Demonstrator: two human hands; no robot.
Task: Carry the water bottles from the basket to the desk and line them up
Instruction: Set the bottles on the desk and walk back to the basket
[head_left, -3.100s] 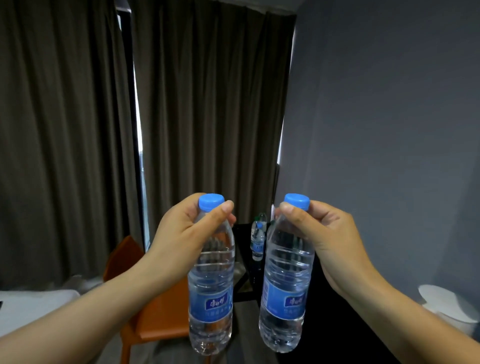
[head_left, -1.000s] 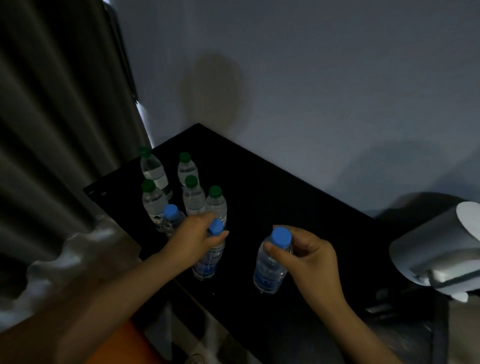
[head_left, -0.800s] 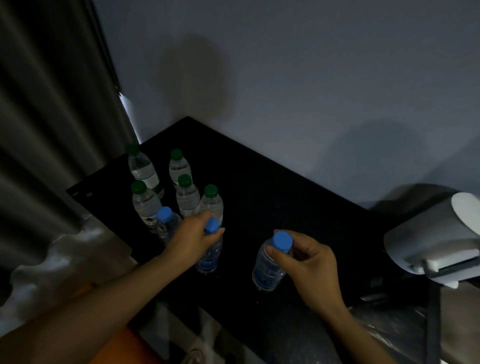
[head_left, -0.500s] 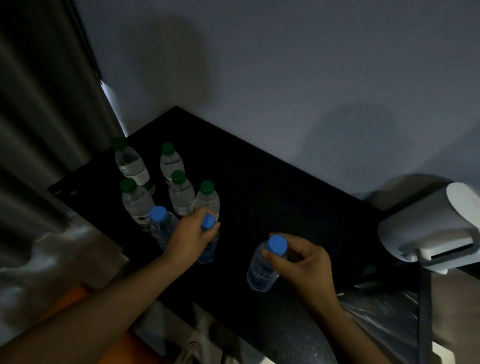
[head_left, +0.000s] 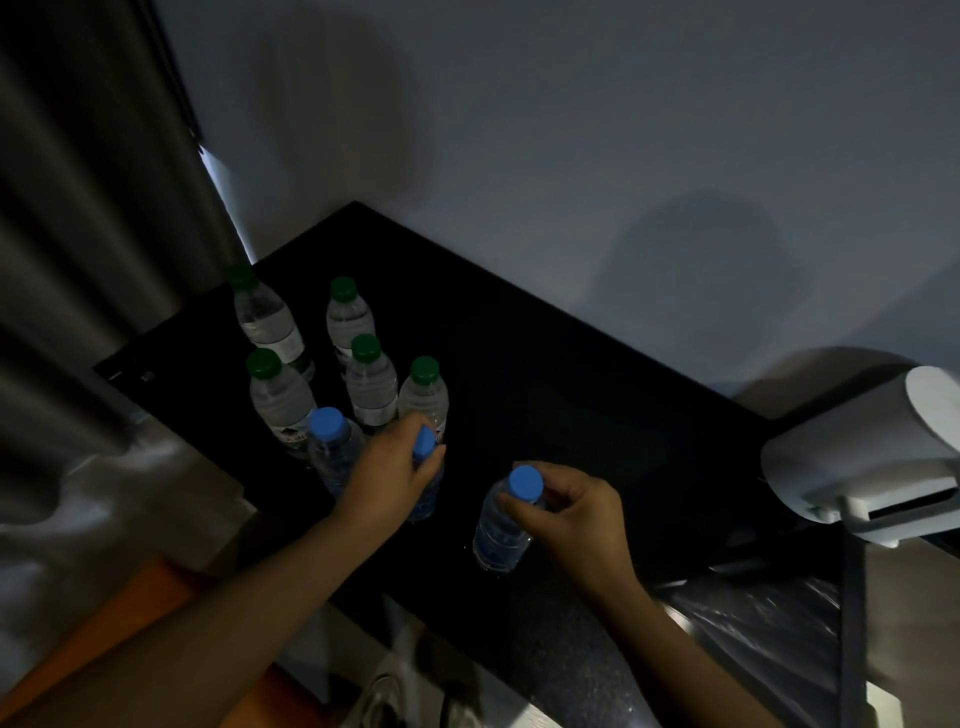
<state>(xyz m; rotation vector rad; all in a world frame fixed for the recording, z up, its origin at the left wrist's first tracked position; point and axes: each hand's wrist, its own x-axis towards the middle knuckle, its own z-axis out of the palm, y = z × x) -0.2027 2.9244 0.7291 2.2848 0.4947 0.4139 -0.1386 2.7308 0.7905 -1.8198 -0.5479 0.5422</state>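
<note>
Left fingers (head_left: 431, 461) curled round left bottle (head_left: 427, 496), right fingers (head_left: 524, 512) pinching right bottle (head_left: 500, 536)

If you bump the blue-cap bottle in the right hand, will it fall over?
Probably, once let go: the bottle is tall and narrow, so it likely tips easily. Its round body would probably roll across the smooth desk.

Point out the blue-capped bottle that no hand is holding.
The free blue-capped bottle stands just left of the left hand, which grips the second bottle; the right hand grips the third bottle.
</note>
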